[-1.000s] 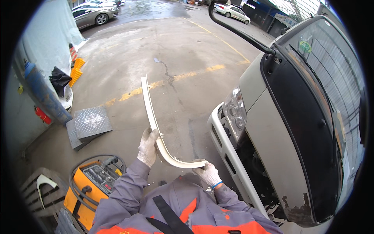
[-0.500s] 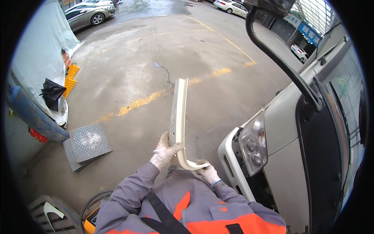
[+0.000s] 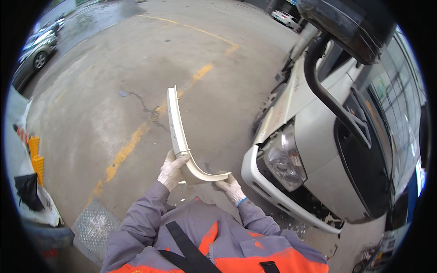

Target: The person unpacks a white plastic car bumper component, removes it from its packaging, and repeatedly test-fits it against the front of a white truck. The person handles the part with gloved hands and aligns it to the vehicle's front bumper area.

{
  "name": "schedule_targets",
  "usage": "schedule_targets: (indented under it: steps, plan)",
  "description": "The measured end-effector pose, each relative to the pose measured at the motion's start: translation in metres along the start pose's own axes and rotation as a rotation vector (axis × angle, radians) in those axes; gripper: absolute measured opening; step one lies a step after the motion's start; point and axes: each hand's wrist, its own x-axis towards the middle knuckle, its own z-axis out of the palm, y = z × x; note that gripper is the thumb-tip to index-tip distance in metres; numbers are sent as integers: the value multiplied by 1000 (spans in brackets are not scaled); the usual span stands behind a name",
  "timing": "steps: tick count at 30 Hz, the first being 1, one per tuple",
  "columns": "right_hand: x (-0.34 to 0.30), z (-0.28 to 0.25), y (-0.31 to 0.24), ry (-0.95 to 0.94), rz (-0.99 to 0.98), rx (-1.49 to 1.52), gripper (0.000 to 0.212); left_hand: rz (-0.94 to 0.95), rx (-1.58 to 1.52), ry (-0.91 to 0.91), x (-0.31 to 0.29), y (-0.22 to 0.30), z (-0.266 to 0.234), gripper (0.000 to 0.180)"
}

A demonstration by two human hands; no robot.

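A long cream-white curved trim panel (image 3: 176,123), with small holes along its straight arm, is held in front of me. Its straight arm points away, and the near end bends round to the right. My left hand (image 3: 171,169), in a white knit glove, grips it at the start of the bend, thumb on top. At the tip of the curved end, my right hand (image 3: 231,187), gloved too, holds on with its fingers mostly hidden under the panel. Just right of that tip stands a white truck's front bumper (image 3: 268,193), apart from the panel.
The truck's headlight (image 3: 287,164) sits above a dark gap, and a mirror arm (image 3: 325,91) juts out overhead. On the left lie a metal tread plate (image 3: 94,225), yellow ramp blocks (image 3: 37,159) and a black crumpled sheet (image 3: 28,191). A parked car (image 3: 36,57) stands far left.
My view has swung to the right, bringing more of the truck's front into sight. The panel has tilted, its curve showing more side-on. Both hands keep hold of it.
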Motion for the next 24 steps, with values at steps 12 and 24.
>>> schedule_targets:
  steps: [12,24]
  plan:
    - [-46,128,47,690,26,-115,58,64,1245,-616,21,15,-21,70]
    - [-65,152,47,1078,178,696,65,1062,1866,-1111,-51,-60,6,38]
